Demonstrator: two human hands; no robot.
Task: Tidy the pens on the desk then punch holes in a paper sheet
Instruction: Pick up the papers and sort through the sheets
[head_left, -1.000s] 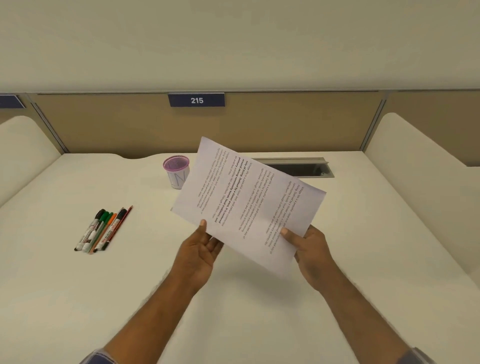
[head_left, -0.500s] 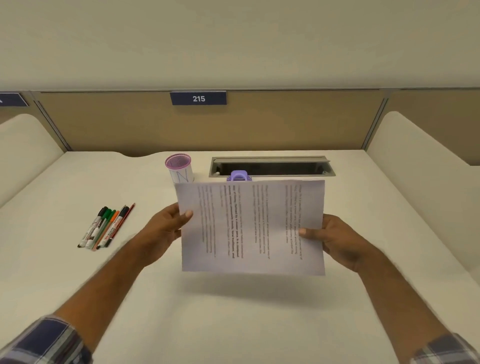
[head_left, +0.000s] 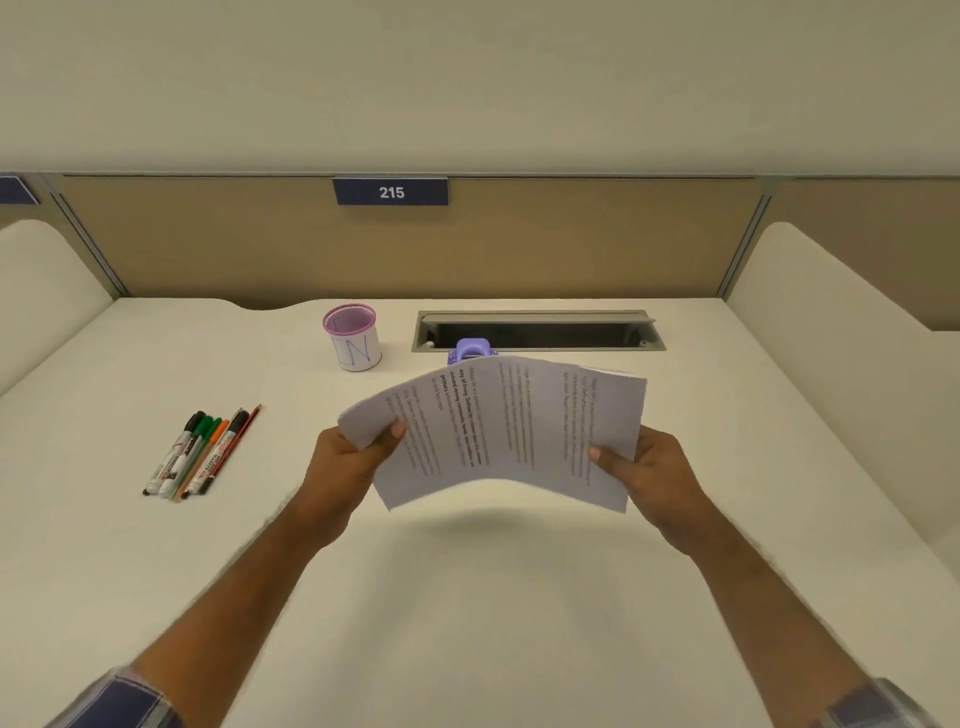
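A printed paper sheet (head_left: 498, 431) is held above the middle of the desk, bowed upward like an arch. My left hand (head_left: 353, 462) pinches its left edge with the thumb on top. My right hand (head_left: 644, 473) pinches the right edge the same way. Behind the sheet's top edge a purple hole punch (head_left: 471, 349) peeks out, mostly hidden by the paper. Several pens and markers (head_left: 200, 452) lie side by side in a neat row on the left of the desk.
A pink-rimmed mesh pen cup (head_left: 352, 336) stands at the back, left of a metal cable slot (head_left: 537, 331) sunk into the desk (head_left: 467, 597). A tan partition with a "215" label (head_left: 390, 192) closes the back; white side panels flank the desk.
The sheet went from tilted to level, and now both hands have pushed its side edges inward so it bows upward. The hole punch came into view behind it.
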